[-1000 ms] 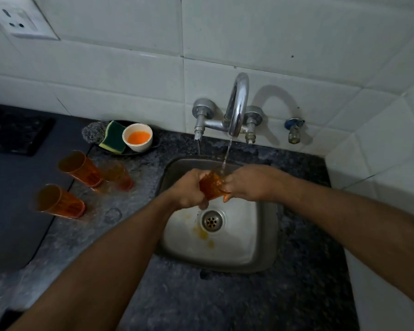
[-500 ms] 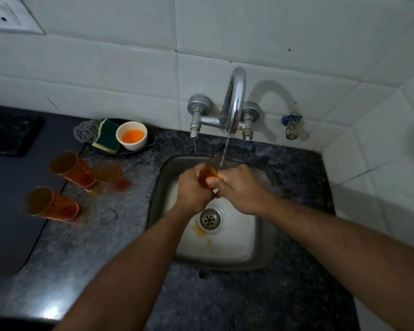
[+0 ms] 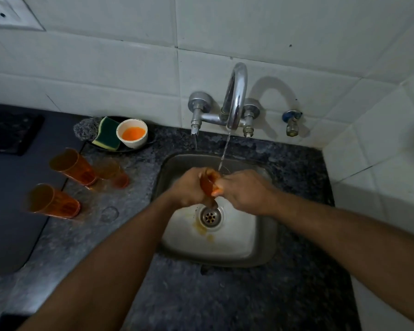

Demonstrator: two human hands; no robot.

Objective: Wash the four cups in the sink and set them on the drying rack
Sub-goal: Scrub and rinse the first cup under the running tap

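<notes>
Both hands' fingers, left hand (image 3: 189,189) and right hand (image 3: 245,191), apparently clasp the orange cup (image 3: 208,185) over the sink (image 3: 265,249).

Both the left hand (image 3: 189,189) and right hand (image 3: 245,191) grip an orange cup (image 3: 207,183) over the sink (image 3: 261,247).

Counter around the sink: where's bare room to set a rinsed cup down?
Free: the granite in front of the sink, and the strip between its right rim and the wall. Crowded: left of the sink, three orange cups and the sponge beside the white bowl. No rack is in view.
</notes>
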